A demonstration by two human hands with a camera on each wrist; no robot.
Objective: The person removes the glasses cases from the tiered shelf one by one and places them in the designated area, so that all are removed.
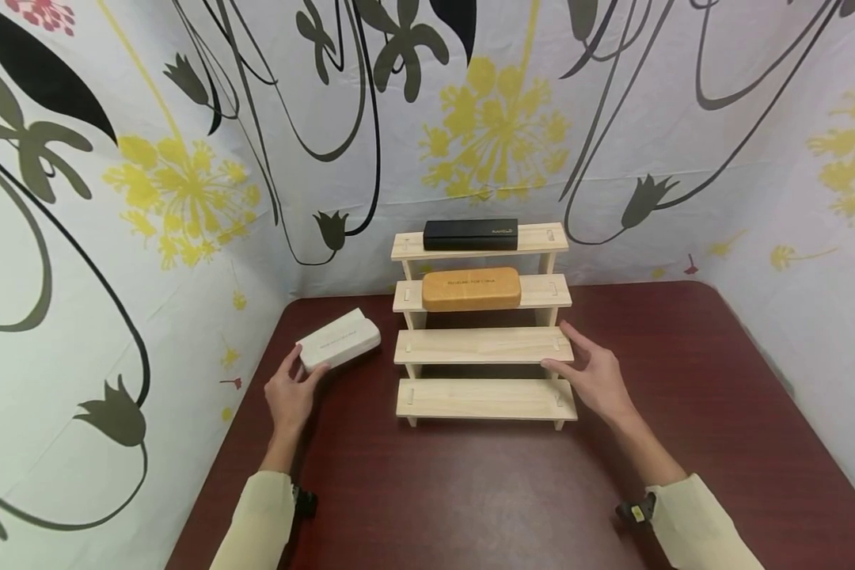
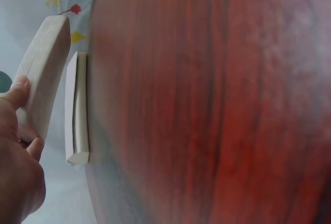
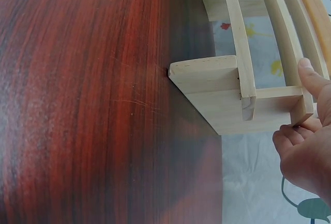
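A white glasses case (image 1: 338, 339) with small print on top is gripped at its near end by my left hand (image 1: 290, 396), left of the stand. In the left wrist view, the held case (image 2: 45, 74) appears raised, and a second pale case (image 2: 76, 110) lies on the table beyond it. The four-tier wooden display stand (image 1: 484, 346) is in the middle. My right hand (image 1: 598, 380) grips the right end of its second-lowest tier, thumb on one side and fingers curled at the other. A black case (image 1: 470, 235) rests on the top tier, a tan case (image 1: 472, 289) on the tier below.
The dark red wooden table (image 1: 456, 491) extends in front of the stand and to both sides. A flower-patterned cloth (image 1: 399, 174) hangs behind the table and along its sides. The stand's feet rest on the tabletop.
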